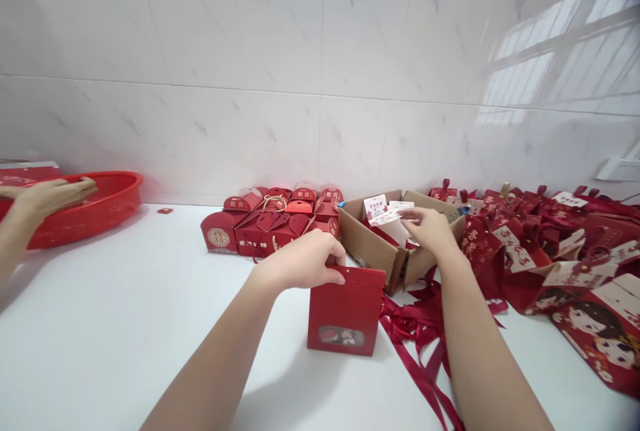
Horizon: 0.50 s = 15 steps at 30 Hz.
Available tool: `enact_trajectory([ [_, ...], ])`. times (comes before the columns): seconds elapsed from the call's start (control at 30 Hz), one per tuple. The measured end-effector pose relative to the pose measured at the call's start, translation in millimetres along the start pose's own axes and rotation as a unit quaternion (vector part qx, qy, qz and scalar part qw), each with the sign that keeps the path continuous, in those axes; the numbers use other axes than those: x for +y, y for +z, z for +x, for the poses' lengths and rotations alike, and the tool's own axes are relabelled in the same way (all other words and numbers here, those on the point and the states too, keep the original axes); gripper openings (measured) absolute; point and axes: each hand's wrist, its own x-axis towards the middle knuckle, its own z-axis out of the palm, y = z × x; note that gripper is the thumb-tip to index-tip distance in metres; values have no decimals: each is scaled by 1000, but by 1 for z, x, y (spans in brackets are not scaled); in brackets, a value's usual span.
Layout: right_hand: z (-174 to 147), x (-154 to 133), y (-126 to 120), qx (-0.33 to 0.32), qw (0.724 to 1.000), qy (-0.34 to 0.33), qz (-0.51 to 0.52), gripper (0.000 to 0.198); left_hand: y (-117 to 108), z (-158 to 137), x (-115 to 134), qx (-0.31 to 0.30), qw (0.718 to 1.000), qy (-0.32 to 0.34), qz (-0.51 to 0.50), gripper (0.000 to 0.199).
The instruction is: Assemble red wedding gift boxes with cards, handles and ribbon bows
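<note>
The left hand [311, 260] pinches at twelve o'clock, while the right hand [429, 227] extends palm-down at one o'clock.

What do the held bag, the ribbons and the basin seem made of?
Bag: probably matte card, given its flat panels and crisp edges. Ribbons: likely satin fabric, from soft sheen and limp folds. Basin: seemingly smooth plastic, evenly red with a rounded rim.

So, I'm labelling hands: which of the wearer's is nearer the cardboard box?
Right. The right hand is over the cardboard box; the left hand is left of it, holding the red bag.
</note>
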Motion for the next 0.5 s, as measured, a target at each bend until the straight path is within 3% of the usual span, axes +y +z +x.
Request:
enact_trajectory([
  [0.1,-10,-19,-11,121,986,-63,94,23,0,2,-5,-1,1000,10,-23,14],
  [0.2,-25,-41,-21,154,971,-153,100,14,1,3,-7,0,999,8,-42,17],
  [0.27,-36,-55,-28,87,965,-221,111,9,2,3,-7,-5,999,-9,-39,22],
  [0.4,-58,-72,-41,-128,935,-305,128,11,4,4,-9,-16,998,-53,-24,34],
  [0.5,-68,-74,-54,-164,920,-313,169,12,4,4,-10,-17,997,-76,-9,42],
])
